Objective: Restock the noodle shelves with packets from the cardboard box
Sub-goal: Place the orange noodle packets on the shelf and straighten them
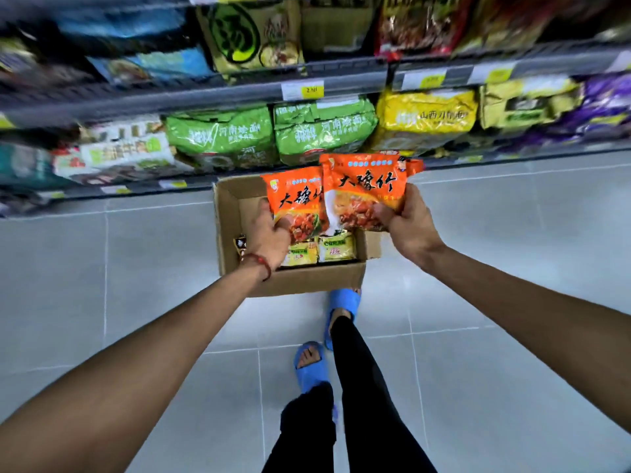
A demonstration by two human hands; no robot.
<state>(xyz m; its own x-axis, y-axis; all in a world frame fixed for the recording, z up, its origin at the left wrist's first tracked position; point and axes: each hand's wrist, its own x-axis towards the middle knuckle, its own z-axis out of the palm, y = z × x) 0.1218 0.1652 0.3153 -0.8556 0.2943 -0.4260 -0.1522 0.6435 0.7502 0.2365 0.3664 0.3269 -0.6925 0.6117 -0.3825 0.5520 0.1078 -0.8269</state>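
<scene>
Head view.
- Left hand: fingers curled round lower left edge of left-hand orange packet.
- Right hand: pinches lower right corner of right-hand orange packet.
- Both packets upright, edges overlapping, held above far half of cardboard box.
- Box sits on floor, far wall just beside shelf base.
- Yellow packets lie flat against box near wall.
- Green packets stand on lower shelf.

Handling, judged:
- Packets light; film wrapper slick and crinkly.
- Noodle block inside likely brittle.
- Grip at seam or across flat faces, no squeezing.
</scene>
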